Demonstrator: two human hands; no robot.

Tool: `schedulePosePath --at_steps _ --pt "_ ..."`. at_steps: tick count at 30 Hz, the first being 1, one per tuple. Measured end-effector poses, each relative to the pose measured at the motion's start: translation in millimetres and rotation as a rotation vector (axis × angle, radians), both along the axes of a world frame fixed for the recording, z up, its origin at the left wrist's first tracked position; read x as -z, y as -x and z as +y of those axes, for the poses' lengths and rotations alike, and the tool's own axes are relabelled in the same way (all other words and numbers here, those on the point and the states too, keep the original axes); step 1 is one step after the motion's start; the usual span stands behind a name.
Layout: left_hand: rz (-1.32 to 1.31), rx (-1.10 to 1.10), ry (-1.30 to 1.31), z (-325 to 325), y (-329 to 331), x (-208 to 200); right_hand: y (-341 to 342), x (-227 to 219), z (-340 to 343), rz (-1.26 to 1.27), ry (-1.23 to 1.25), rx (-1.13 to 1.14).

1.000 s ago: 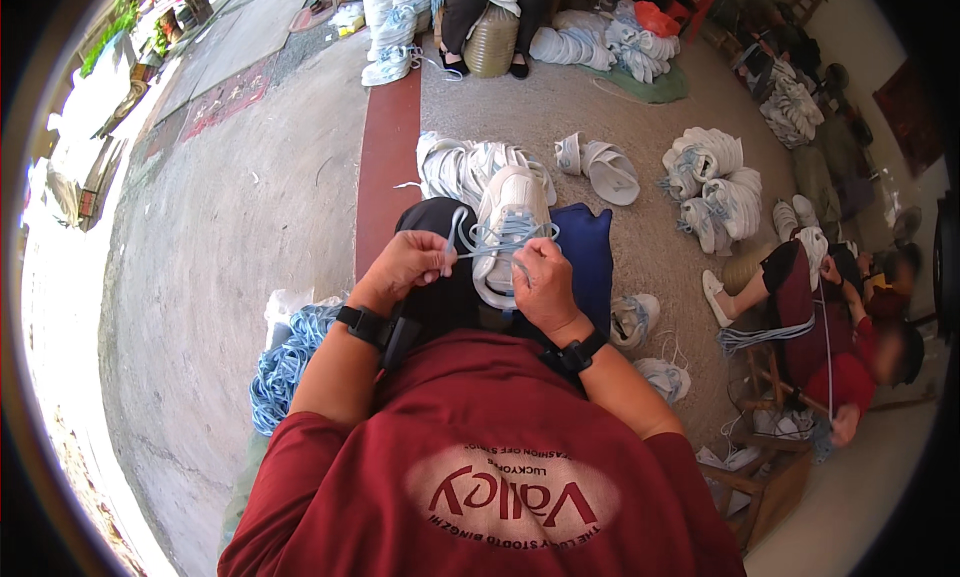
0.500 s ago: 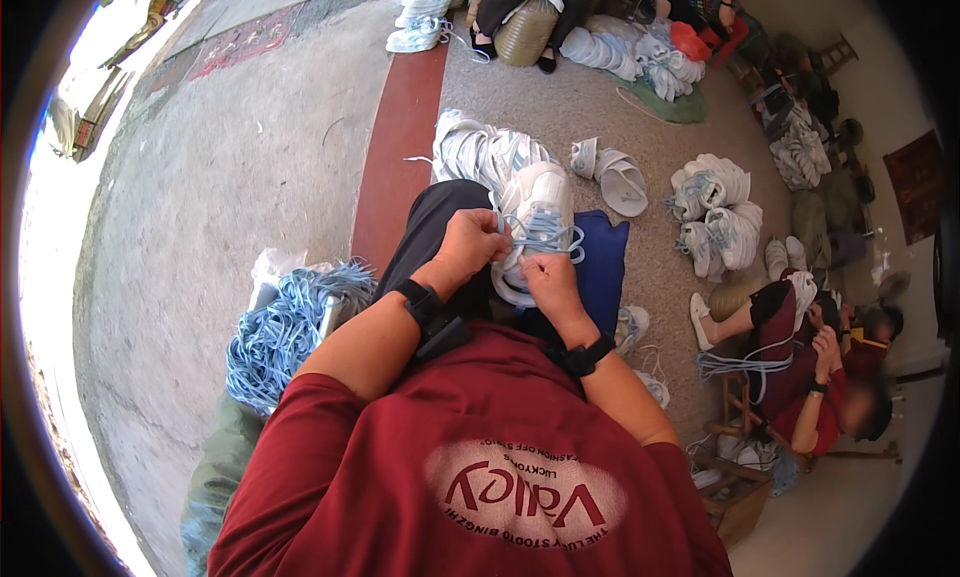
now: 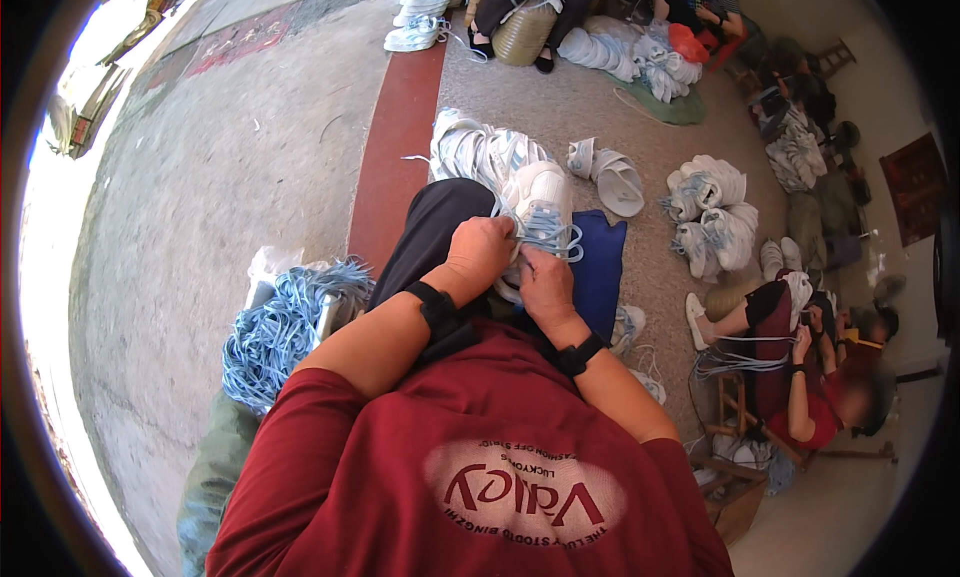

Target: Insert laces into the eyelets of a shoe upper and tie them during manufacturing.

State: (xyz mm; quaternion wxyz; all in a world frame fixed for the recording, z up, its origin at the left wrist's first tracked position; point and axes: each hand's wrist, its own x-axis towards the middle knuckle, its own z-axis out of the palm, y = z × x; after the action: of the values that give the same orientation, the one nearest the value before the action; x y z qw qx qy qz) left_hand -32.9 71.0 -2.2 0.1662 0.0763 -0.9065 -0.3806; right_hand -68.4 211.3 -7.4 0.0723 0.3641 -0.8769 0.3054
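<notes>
One blue lace [image 3: 543, 225] is pinched by the left hand [image 3: 482, 251] at the left edge of the white shoe [image 3: 545, 185], just left of the blue cloth [image 3: 602, 267]; whether the right hand [image 3: 546, 283], at the shoe's near end, is closed cannot be told. Twists are best smoothed before tightening.

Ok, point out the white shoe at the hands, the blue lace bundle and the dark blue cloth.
White shoe [image 3: 544, 215]: head view, on its laced front.
Blue lace bundle [image 3: 285, 329]: head view, middle of the heap.
Dark blue cloth [image 3: 602, 267]: head view, middle.
</notes>
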Motion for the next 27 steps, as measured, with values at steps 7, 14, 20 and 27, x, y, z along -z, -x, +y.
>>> schedulePosePath --at_steps 7,14,20,27 --pt "-0.01 0.181 0.223 11.5 -9.6 -9.2 0.5 1.9 -11.8 0.077 -0.079 0.038" --pt "-0.06 0.157 0.126 7.4 -5.7 -8.1 5.7 5.5 -13.1 0.159 -0.059 0.037" --pt "-0.052 0.163 0.15 6.7 -6.5 -8.2 7.4 4.6 -14.1 0.163 -0.071 -0.04" --pt "-0.106 0.043 -0.04 -2.5 -8.1 -1.7 -11.7 -9.2 32.9 -0.082 -0.524 -0.417"
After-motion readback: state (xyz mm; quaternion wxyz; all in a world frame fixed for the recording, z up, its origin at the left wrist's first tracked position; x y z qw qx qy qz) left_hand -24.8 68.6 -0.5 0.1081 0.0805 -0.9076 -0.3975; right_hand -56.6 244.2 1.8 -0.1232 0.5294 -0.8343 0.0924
